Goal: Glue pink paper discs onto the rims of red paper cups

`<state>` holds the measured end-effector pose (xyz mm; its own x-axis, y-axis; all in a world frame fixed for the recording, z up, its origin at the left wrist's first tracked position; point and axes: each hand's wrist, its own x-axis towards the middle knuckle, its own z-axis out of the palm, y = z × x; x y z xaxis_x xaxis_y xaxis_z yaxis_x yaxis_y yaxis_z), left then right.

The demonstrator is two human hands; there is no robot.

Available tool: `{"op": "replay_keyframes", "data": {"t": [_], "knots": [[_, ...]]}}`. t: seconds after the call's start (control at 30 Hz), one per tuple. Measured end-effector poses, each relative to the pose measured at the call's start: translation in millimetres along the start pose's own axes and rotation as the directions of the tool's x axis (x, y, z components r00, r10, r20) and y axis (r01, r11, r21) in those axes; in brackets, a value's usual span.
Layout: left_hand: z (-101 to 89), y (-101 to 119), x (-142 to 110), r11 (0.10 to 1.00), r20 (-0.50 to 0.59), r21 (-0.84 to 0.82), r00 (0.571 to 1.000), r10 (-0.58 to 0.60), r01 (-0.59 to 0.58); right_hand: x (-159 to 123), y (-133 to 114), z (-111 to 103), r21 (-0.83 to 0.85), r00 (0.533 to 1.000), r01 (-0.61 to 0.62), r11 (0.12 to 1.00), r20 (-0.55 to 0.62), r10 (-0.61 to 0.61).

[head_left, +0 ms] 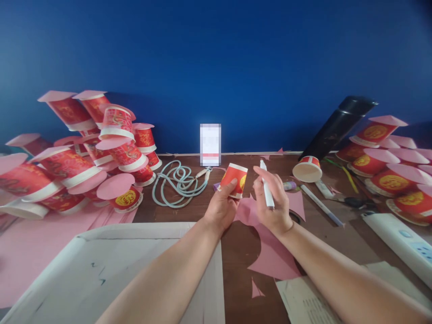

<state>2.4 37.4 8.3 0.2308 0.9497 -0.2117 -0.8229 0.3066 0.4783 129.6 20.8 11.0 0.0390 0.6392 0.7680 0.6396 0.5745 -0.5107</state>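
Observation:
My left hand (222, 202) is closed round a red paper cup (239, 173) with a yellow emblem, tilted over the table's middle. To its right, my right hand (275, 200) grips a white marker pen (268, 191) between thumb and fingers, the pen pointing up and apart from the cup. Cut pink paper (270, 252) lies on the brown table below both hands. Another paper cup (308, 169) rests on its side to the right, its mouth facing me. A second white pen (322, 204) lies flat near it.
Stacked red cups with pink paper discs stand left (77, 168) and right (388, 175). A black flask (337, 126) leans on the blue wall. A coiled cable (165, 189), a power strip (401, 238) and a white box lid (135, 265) also occupy the table.

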Motion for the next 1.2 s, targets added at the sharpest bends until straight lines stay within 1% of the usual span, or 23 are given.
{"op": "replay_keyframes", "data": {"t": [0.1, 0.2, 0.33, 0.5, 0.67, 0.8, 1.03, 1.2], "knots": [[-0.1, 0.1, -1.1, 1.0, 0.038, 0.011, 0.999, 0.001, -0.001, -1.2, -6.6, -3.8, -0.007, 0.993, 0.107, 0.994, 0.044, -0.107], [-0.8, 0.2, -2.5, 1.0, 0.067, 0.015, 0.997, -0.024, 0.023, -1.1, -10.0, -5.1, 0.005, 0.985, 0.151, 0.988, 0.086, -0.151], [-1.4, 0.2, -3.2, 0.999, 0.075, 0.0, 0.996, -0.042, 0.042, 0.7, -10.2, -5.7, -0.039, 0.988, 0.135, 0.99, 0.078, -0.132], [-1.9, -0.2, -2.9, 0.999, 0.124, 0.021, 0.991, -0.046, 0.043, 0.8, -8.6, -5.7, -0.074, 0.989, 0.137, 0.988, 0.072, -0.132], [-2.5, -0.4, -1.5, 0.999, 0.097, 0.025, 0.995, -0.024, 0.022, 0.6, -9.1, -5.0, -0.082, 0.992, 0.119, 0.989, 0.057, -0.115], [-2.8, -1.2, -1.5, 0.999, 0.109, 0.024, 0.993, -0.034, 0.032, 0.8, -8.5, -4.7, -0.085, 0.991, 0.12, 0.989, 0.061, -0.115], [-3.8, -1.9, -1.3, 1.0, 0.139, 0.019, 0.99, -0.02, 0.017, 0.3, -6.3, -4.4, -0.107, 0.991, 0.12, 0.987, 0.064, -0.114], [-3.4, -1.5, -1.3, 1.0, 0.118, 0.019, 0.993, -0.007, 0.005, 0.8, -6.8, -4.2, -0.11, 0.991, 0.123, 0.986, 0.065, -0.116]]}}
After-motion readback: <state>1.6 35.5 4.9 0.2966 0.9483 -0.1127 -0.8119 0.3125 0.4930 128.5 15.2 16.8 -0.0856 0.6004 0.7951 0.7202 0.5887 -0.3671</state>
